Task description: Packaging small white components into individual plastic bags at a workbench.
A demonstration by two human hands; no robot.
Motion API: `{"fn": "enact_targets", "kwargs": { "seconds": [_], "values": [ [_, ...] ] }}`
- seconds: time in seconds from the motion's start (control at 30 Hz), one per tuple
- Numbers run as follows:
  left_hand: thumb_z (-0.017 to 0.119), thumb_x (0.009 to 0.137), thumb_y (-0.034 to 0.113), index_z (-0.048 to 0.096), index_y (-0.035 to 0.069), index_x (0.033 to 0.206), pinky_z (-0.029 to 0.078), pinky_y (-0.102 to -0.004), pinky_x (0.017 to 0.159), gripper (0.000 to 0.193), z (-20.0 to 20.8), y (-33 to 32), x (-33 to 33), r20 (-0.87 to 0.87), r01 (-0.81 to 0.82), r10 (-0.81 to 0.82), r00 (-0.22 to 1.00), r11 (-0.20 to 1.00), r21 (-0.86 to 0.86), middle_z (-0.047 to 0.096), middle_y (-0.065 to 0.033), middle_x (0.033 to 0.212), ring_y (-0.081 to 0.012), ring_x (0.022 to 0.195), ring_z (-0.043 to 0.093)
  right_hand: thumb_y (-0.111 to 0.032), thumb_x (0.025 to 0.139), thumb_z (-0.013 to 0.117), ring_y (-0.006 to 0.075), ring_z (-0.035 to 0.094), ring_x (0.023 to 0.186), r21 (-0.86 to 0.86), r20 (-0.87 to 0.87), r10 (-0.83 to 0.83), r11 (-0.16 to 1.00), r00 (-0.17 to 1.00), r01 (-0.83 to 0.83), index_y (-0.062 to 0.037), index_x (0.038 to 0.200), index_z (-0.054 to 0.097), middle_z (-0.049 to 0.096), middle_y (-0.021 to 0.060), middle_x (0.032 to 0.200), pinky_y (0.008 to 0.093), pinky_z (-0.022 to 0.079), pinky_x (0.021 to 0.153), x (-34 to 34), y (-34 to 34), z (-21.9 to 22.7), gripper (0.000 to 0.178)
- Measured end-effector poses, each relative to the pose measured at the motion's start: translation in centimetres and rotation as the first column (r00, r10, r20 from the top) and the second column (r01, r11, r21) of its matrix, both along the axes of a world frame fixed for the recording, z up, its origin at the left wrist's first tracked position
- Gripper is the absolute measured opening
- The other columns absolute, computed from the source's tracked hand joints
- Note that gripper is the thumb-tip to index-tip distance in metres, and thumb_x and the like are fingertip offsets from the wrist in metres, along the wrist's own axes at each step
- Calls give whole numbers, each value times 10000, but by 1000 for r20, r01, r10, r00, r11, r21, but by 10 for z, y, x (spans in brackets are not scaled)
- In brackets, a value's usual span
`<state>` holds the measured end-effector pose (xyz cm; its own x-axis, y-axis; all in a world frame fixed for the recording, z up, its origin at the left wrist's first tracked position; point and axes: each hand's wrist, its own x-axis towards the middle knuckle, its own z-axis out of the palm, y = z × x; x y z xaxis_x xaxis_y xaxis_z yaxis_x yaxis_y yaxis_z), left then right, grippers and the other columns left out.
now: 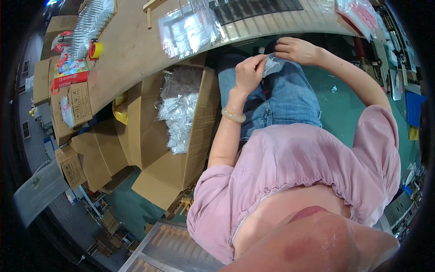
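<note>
Above my lap, a small clear plastic bag (pixel 273 66) hangs between my two hands. My left hand (pixel 250 75), with a pale bangle (pixel 233 116) on its wrist, pinches the bag's left side between thumb and fingers. Curled fingers of my right hand (pixel 297 51) grip its upper right edge. Whatever the bag contains, if anything, is too small to make out. To the left of my legs stands an open cardboard box (pixel 199 131) holding a heap of clear plastic packets (pixel 179 113).
A curved worktable (pixel 131 50) spans the far side, bearing a stack of clear bags (pixel 188 34), yellow tape (pixel 95 50) and pink-toned packets (pixel 360 16). More open cartons (pixel 99 145) crowd the left. Green floor (pixel 342 109) shows to the right of my legs.
</note>
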<state>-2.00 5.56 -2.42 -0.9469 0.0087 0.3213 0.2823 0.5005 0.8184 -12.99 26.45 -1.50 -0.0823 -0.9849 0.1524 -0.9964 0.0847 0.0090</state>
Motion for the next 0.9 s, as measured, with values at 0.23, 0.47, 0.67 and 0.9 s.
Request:
{"fn": "enact_targets", "kwargs": {
  "seconds": [0.23, 0.47, 0.67, 0.9],
  "values": [
    [720, 755, 126, 702, 106, 916, 509, -303, 614, 163, -8, -41, 12, -52, 271, -309, 950, 894, -356, 668, -72, 773, -240, 684, 642, -113, 753, 579, 257, 535, 968, 113, 168, -38, 993, 985, 19, -23, 978, 593, 557, 96, 976, 342, 466, 819, 1, -3, 26, 243],
    [727, 746, 126, 700, 104, 921, 522, -299, 647, 178, -5, -56, 5, -236, 5, -39, 971, 989, -146, 681, -82, 810, -233, 735, 659, -65, 802, 626, 230, 583, 844, -39, 707, -261, 914, 657, 405, -35, 986, 614, 585, 78, 873, 320, 477, 751, 15, -8, 27, 186],
    [720, 747, 99, 701, 82, 878, 523, -286, 660, 134, 16, -67, 8, 20, -51, 57, 998, 972, -228, 684, -92, 803, -213, 758, 667, -88, 815, 662, 146, 573, 780, -16, 864, -294, 795, 409, 607, -34, 899, 641, 589, 54, 825, 280, 460, 727, 21, -21, 14, 102],
    [690, 777, 79, 683, 46, 821, 515, -286, 647, 55, 29, -95, 12, -239, -39, -39, 970, 949, -314, 682, -72, 769, -170, 749, 660, -94, 814, 665, 149, 573, 792, -197, 832, -203, 762, 516, 617, -30, 863, 644, 594, 55, 831, 263, 458, 723, 34, -47, 7, 84]
  ]
}}
